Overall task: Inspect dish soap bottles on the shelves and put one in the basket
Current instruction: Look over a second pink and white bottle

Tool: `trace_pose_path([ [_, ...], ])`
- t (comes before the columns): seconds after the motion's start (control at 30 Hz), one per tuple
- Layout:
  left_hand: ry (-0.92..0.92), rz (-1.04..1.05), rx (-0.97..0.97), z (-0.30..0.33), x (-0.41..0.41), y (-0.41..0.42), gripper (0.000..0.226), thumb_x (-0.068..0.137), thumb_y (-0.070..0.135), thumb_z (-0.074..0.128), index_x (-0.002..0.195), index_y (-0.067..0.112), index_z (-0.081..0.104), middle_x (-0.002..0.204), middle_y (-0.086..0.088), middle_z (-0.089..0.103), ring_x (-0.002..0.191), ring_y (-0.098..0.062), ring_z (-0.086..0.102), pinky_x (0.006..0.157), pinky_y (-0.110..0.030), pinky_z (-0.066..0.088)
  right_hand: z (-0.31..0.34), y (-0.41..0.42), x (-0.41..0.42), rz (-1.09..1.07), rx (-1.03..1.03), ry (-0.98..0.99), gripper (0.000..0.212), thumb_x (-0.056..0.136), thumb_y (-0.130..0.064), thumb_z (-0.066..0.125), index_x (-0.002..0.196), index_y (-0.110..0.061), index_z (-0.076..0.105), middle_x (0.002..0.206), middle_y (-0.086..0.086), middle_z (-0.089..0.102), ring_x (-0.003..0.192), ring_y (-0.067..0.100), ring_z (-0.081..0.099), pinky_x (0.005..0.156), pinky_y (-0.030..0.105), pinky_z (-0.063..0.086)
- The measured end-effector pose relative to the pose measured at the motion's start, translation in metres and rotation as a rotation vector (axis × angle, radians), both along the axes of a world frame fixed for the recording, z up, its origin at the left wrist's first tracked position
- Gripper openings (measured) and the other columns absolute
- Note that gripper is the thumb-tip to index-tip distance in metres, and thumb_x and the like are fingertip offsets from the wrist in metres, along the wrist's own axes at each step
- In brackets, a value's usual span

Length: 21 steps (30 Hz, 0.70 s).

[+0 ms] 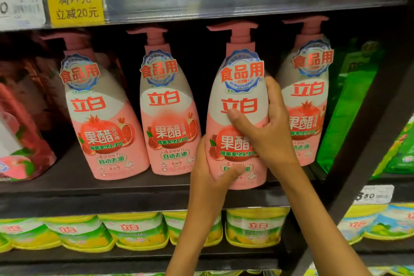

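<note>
Centre of frame, middle shelf [134, 186]: four pink pump bottles stand in a row; the third from the left is the held bottle [239, 105].
Held bottle: upright, base at the shelf's front edge, whether lifted or resting cannot be told; label faces outward.
Right hand [264, 127]: wrapped round the bottle's right side, thumb laid across the label, fingers curled behind.
Left hand [212, 168]: cups the lower left of the bottle, thumb pressed across the bottom label.
Neighbour bottles: left bottle [100, 119], second bottle [168, 114], right bottle [309, 96], none touched.
Upper left of frame: yellow price tag [75, 5] on the rail above.
Lower frame: yellow-green refill packs [134, 231] on the shelf below.
Right edge: green packs [349, 105].
Basket: not in view.
Progress: judged early; one bottle gripped for inspection. Left: finish looking it over, carry it off the shelf, place it in the basket.
</note>
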State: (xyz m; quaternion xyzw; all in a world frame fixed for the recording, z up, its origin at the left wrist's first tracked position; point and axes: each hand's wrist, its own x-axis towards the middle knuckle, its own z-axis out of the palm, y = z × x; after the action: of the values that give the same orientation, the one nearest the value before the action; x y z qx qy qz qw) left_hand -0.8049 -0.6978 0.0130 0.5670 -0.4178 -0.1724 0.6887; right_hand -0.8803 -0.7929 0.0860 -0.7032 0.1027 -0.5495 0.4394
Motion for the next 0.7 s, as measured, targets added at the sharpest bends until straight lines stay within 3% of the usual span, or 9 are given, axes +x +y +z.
trace_pose_path([
  [0.1, -0.009, 0.016, 0.017, -0.007, 0.003, -0.001, 0.081, 0.064, 0.035, 0.084, 0.131, 0.034, 0.04, 0.12, 0.013, 0.059, 0.104, 0.007, 0.06, 0.079, -0.009, 0.049, -0.004, -0.002, 0.002, 0.032, 0.035, 0.02, 0.056, 0.079, -0.022, 0.072, 0.127, -0.017, 0.042, 0.113, -0.011, 0.063, 0.099, 0.003, 0.067, 0.07, 0.015, 0.055],
  [0.2, -0.02, 0.023, 0.057, -0.011, 0.005, 0.001, 0.093, 0.062, 0.044, 0.08, 0.142, 0.028, 0.034, 0.131, 0.009, 0.054, 0.115, -0.001, 0.057, 0.09, -0.022, 0.053, -0.005, -0.003, 0.003, 0.048, 0.046, 0.039, 0.054, 0.08, -0.024, 0.07, 0.126, -0.021, 0.042, 0.113, -0.011, 0.063, 0.099, 0.004, 0.068, 0.069, 0.015, 0.055],
  [0.37, -0.05, 0.106, 0.066, -0.018, 0.002, 0.003, 0.093, 0.067, 0.036, 0.075, 0.147, 0.031, 0.028, 0.147, 0.008, 0.04, 0.131, -0.004, 0.044, 0.104, -0.033, 0.045, -0.005, -0.005, 0.006, 0.034, 0.073, 0.104, 0.044, 0.079, -0.032, 0.067, 0.116, -0.031, 0.043, 0.113, -0.005, 0.065, 0.097, 0.008, 0.069, 0.069, 0.02, 0.057],
  [0.47, -0.084, 0.127, 0.085, -0.016, 0.0, 0.002, 0.089, 0.069, 0.038, 0.072, 0.144, 0.039, 0.025, 0.149, 0.011, 0.036, 0.133, -0.001, 0.039, 0.107, -0.031, 0.043, -0.006, -0.002, 0.006, -0.011, 0.074, 0.148, 0.058, 0.079, -0.039, 0.064, 0.13, -0.023, 0.04, 0.126, 0.01, 0.058, 0.106, 0.018, 0.066, 0.079, 0.035, 0.06],
  [0.57, -0.088, 0.1, 0.09, -0.012, 0.001, 0.001, 0.091, 0.072, 0.032, 0.073, 0.149, 0.025, 0.025, 0.148, 0.004, 0.039, 0.133, -0.009, 0.043, 0.107, -0.039, 0.043, -0.007, 0.004, 0.007, -0.069, 0.049, 0.156, 0.069, 0.083, -0.042, 0.063, 0.141, -0.017, 0.034, 0.131, 0.013, 0.052, 0.117, 0.026, 0.058, 0.089, 0.047, 0.056],
  [0.7, -0.126, 0.128, 0.129, -0.005, 0.003, 0.003, 0.089, 0.075, 0.019, 0.076, 0.149, 0.016, 0.028, 0.141, -0.001, 0.049, 0.128, -0.014, 0.049, 0.107, -0.042, 0.043, -0.006, 0.009, 0.006, -0.131, 0.015, 0.193, 0.065, 0.092, -0.033, 0.062, 0.145, -0.013, 0.029, 0.133, 0.013, 0.049, 0.121, 0.029, 0.052, 0.093, 0.049, 0.051],
])
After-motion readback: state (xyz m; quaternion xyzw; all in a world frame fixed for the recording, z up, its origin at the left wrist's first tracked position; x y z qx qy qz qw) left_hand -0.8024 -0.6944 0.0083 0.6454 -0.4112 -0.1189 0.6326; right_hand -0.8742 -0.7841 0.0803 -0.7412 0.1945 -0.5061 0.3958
